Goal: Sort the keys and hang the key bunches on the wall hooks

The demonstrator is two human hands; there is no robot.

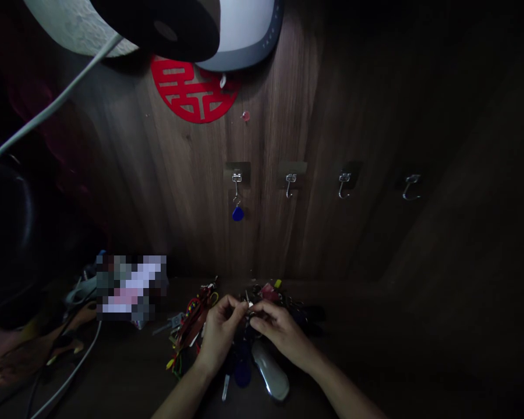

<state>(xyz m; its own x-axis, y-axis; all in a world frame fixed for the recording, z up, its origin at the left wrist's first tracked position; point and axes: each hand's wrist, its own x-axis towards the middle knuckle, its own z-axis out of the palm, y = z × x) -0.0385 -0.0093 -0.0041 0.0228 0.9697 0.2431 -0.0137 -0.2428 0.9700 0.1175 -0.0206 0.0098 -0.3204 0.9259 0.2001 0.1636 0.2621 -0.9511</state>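
Observation:
My left hand (222, 329) and my right hand (279, 329) meet over a pile of keys and trinkets on the dark wooden surface. Thumb and fingers of both pinch a small shiny metal piece (250, 305), perhaps part of a key; its exact kind is too small to make out. Below them hang or lie a blue tag (242, 372) and a silver rounded object (271, 372). Left of my left hand are brown straps with coloured beads (192, 320) and a key (168, 323). Pink and yellow trinkets (273, 288) lie behind my right hand.
Several metal hooks (290, 185) are fixed to the wooden panel; the leftmost bears a blue key fob (238, 213). Caps (244, 41) and a red cut-out ornament (196, 99) are above. A white cable (52, 107) crosses the left, near a blurred-out item (133, 288).

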